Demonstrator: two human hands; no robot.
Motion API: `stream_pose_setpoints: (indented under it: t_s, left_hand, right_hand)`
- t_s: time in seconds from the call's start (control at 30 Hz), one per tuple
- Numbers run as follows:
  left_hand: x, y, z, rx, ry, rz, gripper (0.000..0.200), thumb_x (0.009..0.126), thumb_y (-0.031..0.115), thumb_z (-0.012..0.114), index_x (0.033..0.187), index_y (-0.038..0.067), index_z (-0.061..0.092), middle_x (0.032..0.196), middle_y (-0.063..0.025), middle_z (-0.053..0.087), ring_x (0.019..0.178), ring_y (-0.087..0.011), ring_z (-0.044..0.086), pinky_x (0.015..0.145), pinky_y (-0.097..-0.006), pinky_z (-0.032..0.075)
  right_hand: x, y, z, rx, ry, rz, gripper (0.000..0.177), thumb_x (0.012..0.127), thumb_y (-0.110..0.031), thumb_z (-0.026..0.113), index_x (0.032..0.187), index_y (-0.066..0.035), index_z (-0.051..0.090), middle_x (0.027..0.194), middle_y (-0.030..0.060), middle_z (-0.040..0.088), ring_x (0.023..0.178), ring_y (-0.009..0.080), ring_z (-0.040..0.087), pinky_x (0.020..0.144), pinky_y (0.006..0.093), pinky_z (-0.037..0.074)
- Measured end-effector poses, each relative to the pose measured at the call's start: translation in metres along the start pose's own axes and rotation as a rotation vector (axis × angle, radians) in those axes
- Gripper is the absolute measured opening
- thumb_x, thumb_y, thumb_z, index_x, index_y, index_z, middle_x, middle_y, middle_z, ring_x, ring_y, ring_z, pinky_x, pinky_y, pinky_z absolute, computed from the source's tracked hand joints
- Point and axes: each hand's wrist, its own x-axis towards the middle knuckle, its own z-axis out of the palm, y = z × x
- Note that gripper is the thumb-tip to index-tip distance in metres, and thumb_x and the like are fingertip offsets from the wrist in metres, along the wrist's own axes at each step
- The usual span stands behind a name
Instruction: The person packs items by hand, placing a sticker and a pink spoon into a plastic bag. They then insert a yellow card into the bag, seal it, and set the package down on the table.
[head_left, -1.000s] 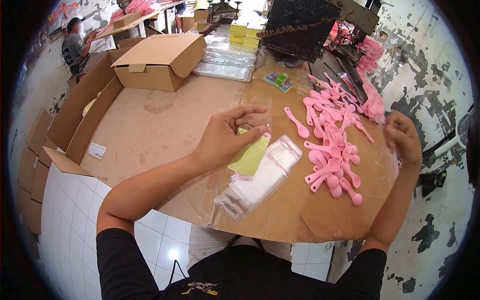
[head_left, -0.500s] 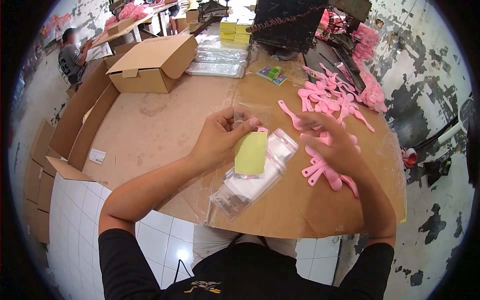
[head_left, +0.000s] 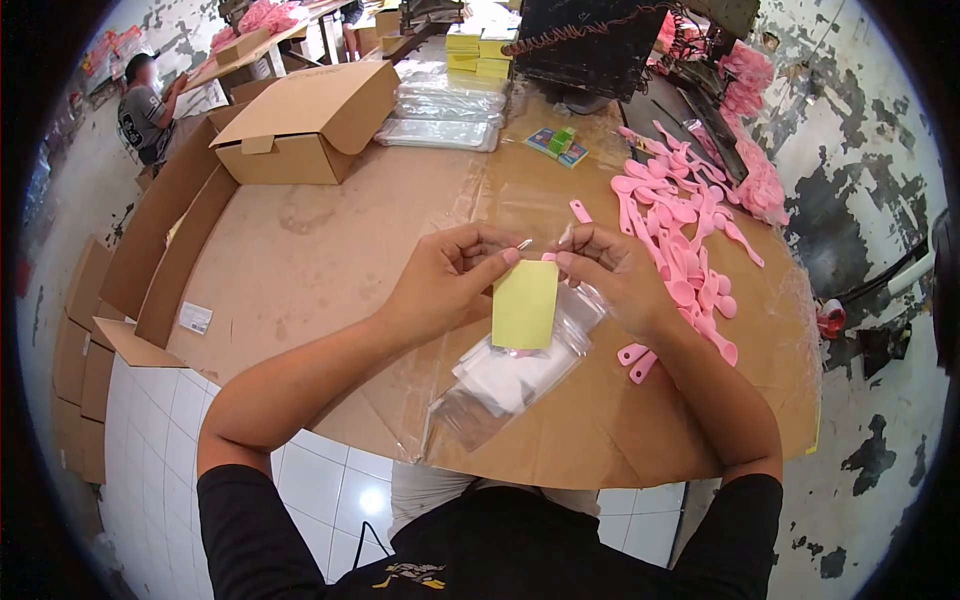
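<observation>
My left hand (head_left: 450, 270) pinches the top left of a yellow card (head_left: 525, 305), which appears to sit in a clear plastic bag. A small shiny thing shows at the left fingertips, too small to name. At the card's top right, my right hand (head_left: 615, 280) is closed in a pinch on the bag's edge. Something pink (head_left: 548, 257) peeks out at the card's top, mostly hidden behind it. Beneath my hands lies a stack of clear plastic bags (head_left: 510, 380). Pink plastic spoons (head_left: 690, 255) lie in a loose pile just right of my right hand.
A cardboard box (head_left: 300, 130) stands at the back left, beside packs of clear bags (head_left: 440, 133). Yellow card stacks (head_left: 478, 50) and a black panel (head_left: 590, 45) are behind. A small green item (head_left: 562, 141) rests on blue cards. Another person (head_left: 148, 110) sits far left.
My right hand has moved left from above the spoons to the top of the bag and closed on it. The yellow card has shifted slightly right.
</observation>
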Motion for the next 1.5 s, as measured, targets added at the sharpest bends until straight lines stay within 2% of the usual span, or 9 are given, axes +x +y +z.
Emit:
stream_pose_setpoints:
  t_s: [0.13, 0.23, 0.53, 0.73, 0.83, 1.03, 1.13, 1.33, 1.5]
  left_hand:
    - [0.002, -0.005, -0.003, -0.024, 0.026, -0.045, 0.022, 0.1, 0.008, 0.065, 0.117, -0.005, 0.066, 0.107, -0.0118, 0.074, 0.093, -0.0134, 0.07, 0.078, -0.0283, 0.059]
    - [0.006, -0.012, -0.004, 0.041, 0.056, 0.037, 0.024, 0.099, 0.009, 0.067, 0.119, -0.004, 0.068, 0.105, -0.0097, 0.074, 0.095, -0.0114, 0.069, 0.083, -0.0269, 0.058]
    - [0.007, -0.018, -0.009, 0.134, 0.047, 0.06, 0.02, 0.098, 0.008, 0.069, 0.115, -0.002, 0.072, 0.094, -0.005, 0.074, 0.081, -0.0063, 0.064, 0.069, -0.0224, 0.053]
    - [0.009, -0.02, -0.017, 0.237, 0.073, -0.024, 0.022, 0.098, 0.011, 0.069, 0.116, -0.002, 0.072, 0.094, -0.0048, 0.074, 0.076, -0.0052, 0.062, 0.065, -0.0217, 0.051]
    - [0.008, -0.014, -0.011, 0.137, 0.051, -0.007, 0.022, 0.099, 0.011, 0.069, 0.116, -0.001, 0.072, 0.093, -0.004, 0.073, 0.076, -0.0049, 0.062, 0.064, -0.0212, 0.05]
    - [0.009, -0.018, -0.016, 0.161, -0.005, 0.059, 0.02, 0.099, 0.004, 0.064, 0.117, -0.004, 0.07, 0.102, -0.0095, 0.074, 0.085, -0.0102, 0.068, 0.072, -0.0242, 0.055]
    - [0.007, -0.009, -0.019, 0.191, -0.021, -0.077, 0.02, 0.1, 0.004, 0.062, 0.117, -0.004, 0.07, 0.105, -0.0096, 0.074, 0.087, -0.0114, 0.069, 0.074, -0.0256, 0.056]
    - [0.01, -0.018, -0.023, 0.028, -0.028, -0.014, 0.019, 0.099, 0.007, 0.063, 0.113, -0.004, 0.07, 0.105, -0.0095, 0.074, 0.089, -0.0112, 0.068, 0.077, -0.0271, 0.057]
    - [0.011, -0.016, -0.02, 0.141, -0.003, -0.051, 0.024, 0.096, 0.008, 0.07, 0.117, -0.003, 0.069, 0.104, -0.0093, 0.074, 0.079, -0.0101, 0.068, 0.071, -0.024, 0.056]
  right_hand:
    - [0.0, 0.007, -0.002, -0.015, 0.044, -0.01, 0.02, 0.097, -0.01, 0.068, 0.114, 0.002, 0.066, 0.107, 0.0062, 0.071, 0.094, 0.0096, 0.066, 0.086, 0.0259, 0.053]
    - [0.001, 0.015, 0.0, 0.035, 0.048, -0.082, 0.019, 0.098, -0.009, 0.067, 0.114, 0.003, 0.065, 0.108, 0.0068, 0.071, 0.093, 0.0095, 0.065, 0.084, 0.0253, 0.053]
    - [-0.001, 0.032, 0.001, 0.116, 0.023, -0.104, 0.011, 0.1, -0.004, 0.063, 0.109, 0.001, 0.062, 0.103, 0.0047, 0.068, 0.094, 0.0106, 0.065, 0.083, 0.0257, 0.053]
    - [0.0, 0.028, 0.0, 0.01, 0.083, -0.142, 0.012, 0.1, -0.003, 0.062, 0.111, 0.002, 0.063, 0.104, 0.0057, 0.068, 0.096, 0.0109, 0.065, 0.083, 0.0259, 0.053]
    - [-0.001, 0.031, 0.0, 0.013, 0.076, -0.131, 0.014, 0.099, -0.001, 0.062, 0.113, 0.002, 0.064, 0.106, 0.0065, 0.069, 0.097, 0.0115, 0.065, 0.084, 0.0266, 0.053]
    - [-0.002, 0.032, -0.001, 0.005, 0.099, -0.208, 0.018, 0.096, 0.006, 0.058, 0.111, 0.003, 0.067, 0.107, 0.0079, 0.068, 0.097, 0.0137, 0.066, 0.086, 0.0271, 0.053]
    - [-0.005, 0.025, -0.004, -0.185, 0.136, -0.2, 0.02, 0.094, 0.008, 0.058, 0.108, 0.003, 0.071, 0.106, 0.008, 0.068, 0.096, 0.0151, 0.065, 0.086, 0.0278, 0.052]
    - [-0.006, 0.022, -0.007, -0.18, 0.109, -0.211, 0.017, 0.094, 0.003, 0.062, 0.107, 0.004, 0.073, 0.108, 0.0079, 0.067, 0.097, 0.0144, 0.065, 0.087, 0.0283, 0.052]
    - [-0.006, 0.024, 0.0, 0.015, 0.082, -0.09, 0.017, 0.096, -0.002, 0.066, 0.112, 0.004, 0.069, 0.11, 0.0085, 0.068, 0.1, 0.0138, 0.066, 0.089, 0.029, 0.053]
